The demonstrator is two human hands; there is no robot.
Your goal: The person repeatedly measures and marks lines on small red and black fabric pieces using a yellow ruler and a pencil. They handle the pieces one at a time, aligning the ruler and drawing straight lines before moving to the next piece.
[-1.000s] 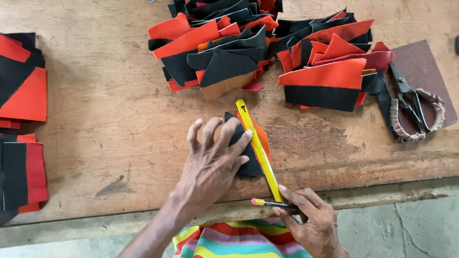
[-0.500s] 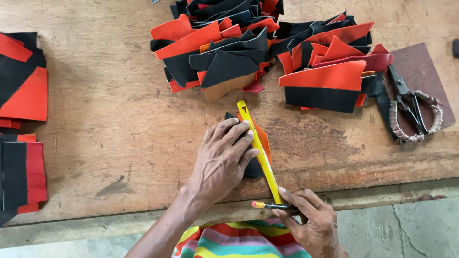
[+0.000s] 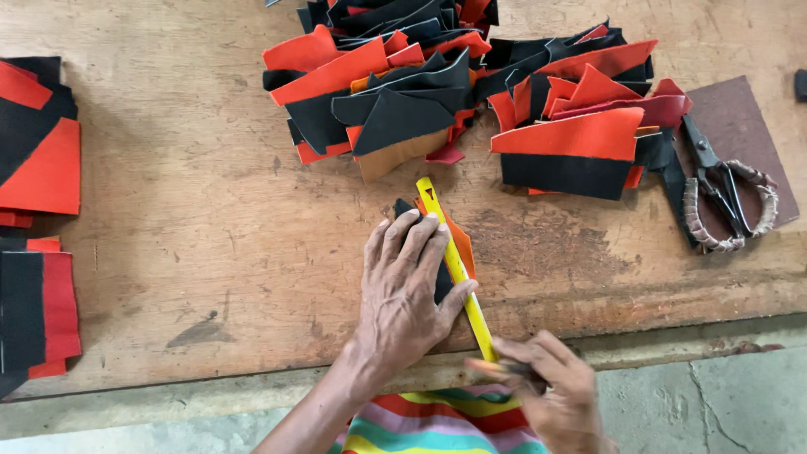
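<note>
While the left hand lies flat, fingers spread, pinning the thin, limp black-and-orange piece and yellow ruler, the right hand pinches a pencil.

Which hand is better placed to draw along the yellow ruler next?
Right. The right hand holds a pencil at the yellow ruler's near end, while the left hand lies flat, pinning ruler and fabric piece.

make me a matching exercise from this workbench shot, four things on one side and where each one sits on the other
Things:
1. long yellow ruler
2. metal scissors with wrapped handles
3. heap of red and black cut pieces
4. neat stacks of red and black pieces

Places:
A. left edge of the wooden table
B. on a brown sheet at the right
C. pinned under the left hand
D. far middle of the table

Pairs: 1-C, 2-B, 3-D, 4-A
</note>
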